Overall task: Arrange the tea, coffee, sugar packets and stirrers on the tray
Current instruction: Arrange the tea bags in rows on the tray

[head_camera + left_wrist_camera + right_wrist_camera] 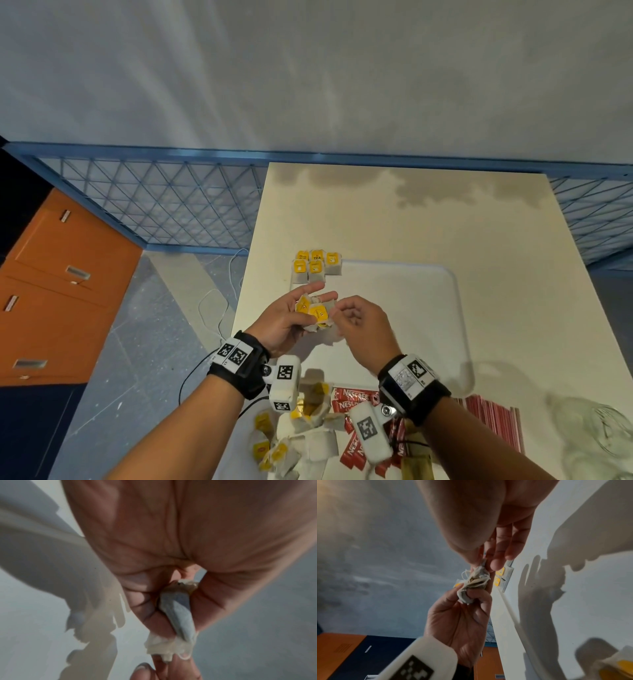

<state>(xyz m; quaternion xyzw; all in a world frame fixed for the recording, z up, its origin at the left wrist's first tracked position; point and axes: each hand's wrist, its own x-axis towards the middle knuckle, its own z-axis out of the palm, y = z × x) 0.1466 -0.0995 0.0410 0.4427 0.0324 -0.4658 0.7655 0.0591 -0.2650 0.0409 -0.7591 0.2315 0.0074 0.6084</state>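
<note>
My left hand [287, 320] is raised over the left part of the white tray [404, 301] and grips a small bunch of tea bags [315, 313] with yellow tags. My right hand [359, 318] meets it from the right, with thumb and fingers pinching the edge of one tea bag [482, 570] in that bunch. The left wrist view shows a crumpled bag [178, 612] wedged between the left hand's fingers. Several tea bags [317, 267] lie in neat rows at the tray's far-left corner. The rest of the tray is bare.
Near the table's front edge lie a loose heap of tea bags [294, 442], red coffee sachets [352, 402] and red-striped packets [493, 421]. A glass jar [596, 442] stands at the front right. The cream table [411, 212] drops off at left towards orange cabinets [61, 291].
</note>
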